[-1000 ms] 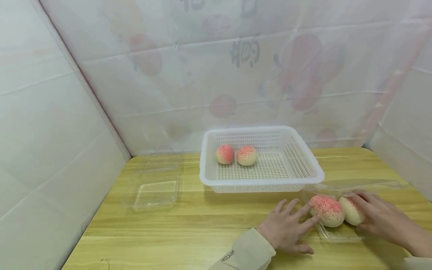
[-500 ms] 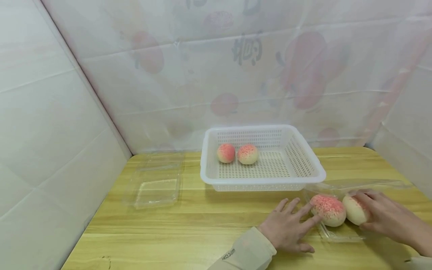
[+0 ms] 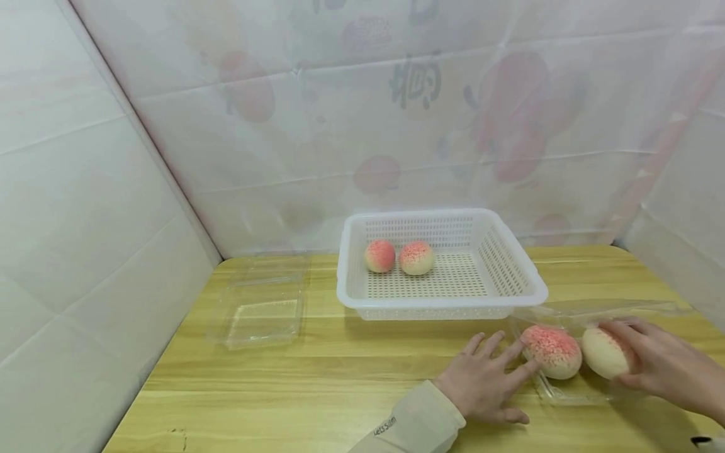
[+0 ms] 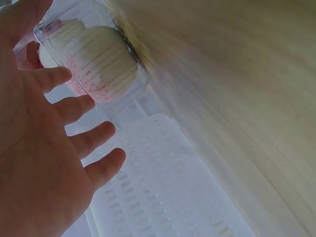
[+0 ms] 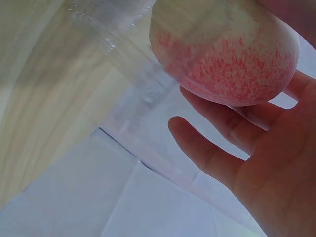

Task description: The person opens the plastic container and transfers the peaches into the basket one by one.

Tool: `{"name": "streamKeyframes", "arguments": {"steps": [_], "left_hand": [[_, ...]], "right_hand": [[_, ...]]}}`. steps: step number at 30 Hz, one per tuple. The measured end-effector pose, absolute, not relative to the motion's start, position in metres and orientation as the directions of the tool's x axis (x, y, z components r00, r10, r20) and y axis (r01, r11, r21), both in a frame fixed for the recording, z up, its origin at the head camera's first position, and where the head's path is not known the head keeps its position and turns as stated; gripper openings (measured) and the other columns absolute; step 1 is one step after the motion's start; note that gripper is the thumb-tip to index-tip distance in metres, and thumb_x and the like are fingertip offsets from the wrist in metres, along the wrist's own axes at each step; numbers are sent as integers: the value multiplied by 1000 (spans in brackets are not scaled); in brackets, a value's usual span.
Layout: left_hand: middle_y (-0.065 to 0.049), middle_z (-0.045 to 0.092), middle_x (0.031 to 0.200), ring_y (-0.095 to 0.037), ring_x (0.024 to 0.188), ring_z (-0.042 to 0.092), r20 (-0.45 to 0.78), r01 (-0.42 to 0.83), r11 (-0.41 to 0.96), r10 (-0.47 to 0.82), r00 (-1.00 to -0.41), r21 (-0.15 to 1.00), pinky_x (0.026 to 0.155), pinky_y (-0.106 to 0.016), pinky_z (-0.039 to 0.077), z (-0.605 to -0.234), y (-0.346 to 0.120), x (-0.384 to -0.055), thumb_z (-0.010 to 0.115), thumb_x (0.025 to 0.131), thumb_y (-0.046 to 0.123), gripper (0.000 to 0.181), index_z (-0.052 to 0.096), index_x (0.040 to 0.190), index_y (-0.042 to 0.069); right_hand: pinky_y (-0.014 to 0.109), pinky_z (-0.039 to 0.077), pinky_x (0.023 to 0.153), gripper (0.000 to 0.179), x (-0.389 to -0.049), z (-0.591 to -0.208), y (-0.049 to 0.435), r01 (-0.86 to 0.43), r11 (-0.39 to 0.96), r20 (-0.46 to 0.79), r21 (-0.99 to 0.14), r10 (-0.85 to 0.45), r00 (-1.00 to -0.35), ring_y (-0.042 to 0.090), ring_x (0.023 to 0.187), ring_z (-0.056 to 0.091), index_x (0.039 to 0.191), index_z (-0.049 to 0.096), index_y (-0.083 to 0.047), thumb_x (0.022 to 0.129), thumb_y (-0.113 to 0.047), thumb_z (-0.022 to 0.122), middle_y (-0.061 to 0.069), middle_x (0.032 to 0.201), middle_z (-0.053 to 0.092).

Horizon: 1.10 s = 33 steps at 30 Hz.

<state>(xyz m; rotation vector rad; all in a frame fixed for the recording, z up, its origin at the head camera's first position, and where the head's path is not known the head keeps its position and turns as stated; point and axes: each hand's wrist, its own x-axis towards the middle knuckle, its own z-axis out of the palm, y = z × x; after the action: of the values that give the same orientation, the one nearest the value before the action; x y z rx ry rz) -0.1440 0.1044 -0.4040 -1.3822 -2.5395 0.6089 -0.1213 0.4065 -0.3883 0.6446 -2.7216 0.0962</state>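
Observation:
On the right of the table lies an open clear plastic clamshell box (image 3: 572,399) holding a cream peach with pink speckles (image 3: 552,353). My right hand (image 3: 671,365) grips a second peach (image 3: 605,353) at the box's right side, thumb and fingers around it; in the right wrist view, this peach (image 5: 227,59) shows its pink speckled end with the fingers beneath. My left hand (image 3: 487,380) has its fingers spread, fingertips at the box's left edge beside the first peach. The left wrist view has those straight fingers (image 4: 81,106) against the clear wall.
A white perforated basket (image 3: 442,304) stands behind the hands, with two smaller peaches (image 3: 380,256) at its left. Another open clear box (image 3: 263,314) lies on the left of the wooden table (image 3: 283,402). White printed sheets (image 3: 317,126) wall in the back and sides.
My right hand has drawn its peach to the right, so a gap has opened between it and the other peach. My left hand has stayed at the box edge.

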Motion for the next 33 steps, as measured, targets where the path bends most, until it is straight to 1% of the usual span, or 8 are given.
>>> {"name": "streamKeyframes", "arguments": {"steps": [5, 11, 16, 18, 20, 24, 29, 33], "left_hand": [[7, 0, 170, -15, 150, 18, -42, 760, 488, 830, -556, -429, 118, -30, 26, -404, 105, -143, 25, 90, 84, 88, 3, 163, 41], [6, -1, 170, -16, 150, 17, -46, 760, 488, 829, -558, -429, 118, -30, 27, -404, 106, -143, 26, 90, 84, 88, 2, 163, 40], [7, -2, 170, -16, 151, 15, -54, 758, 488, 825, -563, -432, 118, -30, 27, -405, 107, -143, 25, 90, 84, 88, 1, 163, 41], [7, -1, 170, -16, 151, 15, -51, 756, 487, 826, -562, -436, 118, -30, 27, -405, 107, -142, 25, 90, 84, 88, 1, 163, 41], [7, 0, 170, -16, 150, 16, -45, 756, 486, 828, -558, -437, 117, -30, 27, -406, 107, -142, 26, 90, 84, 88, 1, 163, 41], [6, 2, 170, -16, 149, 19, -29, 756, 482, 835, -549, -442, 116, -30, 29, -406, 106, -143, 27, 90, 84, 88, 4, 163, 40], [6, 2, 170, -16, 149, 20, -32, 760, 483, 835, -549, -436, 116, -30, 30, -405, 105, -143, 28, 90, 83, 88, 4, 163, 40], [7, 1, 170, -15, 149, 19, -43, 758, 484, 831, -555, -437, 116, -30, 29, -405, 106, -142, 27, 90, 83, 88, 3, 163, 41]], "right_hand": [[52, 54, 55, 97, -119, -385, 408, -424, 906, 334, -3, -399, -854, 39, 78, 63, 120, 53, 4, 40, -21, 100, 25, 101, 61], [50, 53, 54, 109, -116, -381, 408, -405, 913, 319, -49, -370, -872, 37, 76, 63, 138, 50, -8, 42, -18, 100, 24, 101, 62], [46, 52, 55, 104, -115, -378, 407, -351, 931, 287, -96, -312, -906, 37, 76, 63, 133, 52, -1, 43, -19, 100, 25, 101, 62], [38, 50, 55, 102, -114, -378, 408, -341, 935, 284, -95, -303, -910, 32, 75, 63, 133, 54, -7, 44, -20, 100, 22, 102, 62], [31, 47, 55, 104, -113, -378, 411, -346, 934, 291, -89, -308, -906, 25, 74, 62, 136, 54, -24, 43, -22, 100, 18, 103, 62], [25, 43, 54, 122, -111, -377, 416, -364, 927, 317, -88, -320, -893, 18, 72, 59, 138, 35, -58, 40, -23, 100, 16, 100, 62], [36, 45, 53, 133, -110, -374, 421, -361, 926, 339, -108, -307, -889, 34, 70, 61, 132, 22, -68, 36, -18, 99, 23, 96, 62], [41, 46, 51, 139, -110, -372, 426, -359, 926, 344, -117, -301, -889, 36, 68, 60, 130, 14, -70, 34, -15, 98, 25, 94, 61]]}}
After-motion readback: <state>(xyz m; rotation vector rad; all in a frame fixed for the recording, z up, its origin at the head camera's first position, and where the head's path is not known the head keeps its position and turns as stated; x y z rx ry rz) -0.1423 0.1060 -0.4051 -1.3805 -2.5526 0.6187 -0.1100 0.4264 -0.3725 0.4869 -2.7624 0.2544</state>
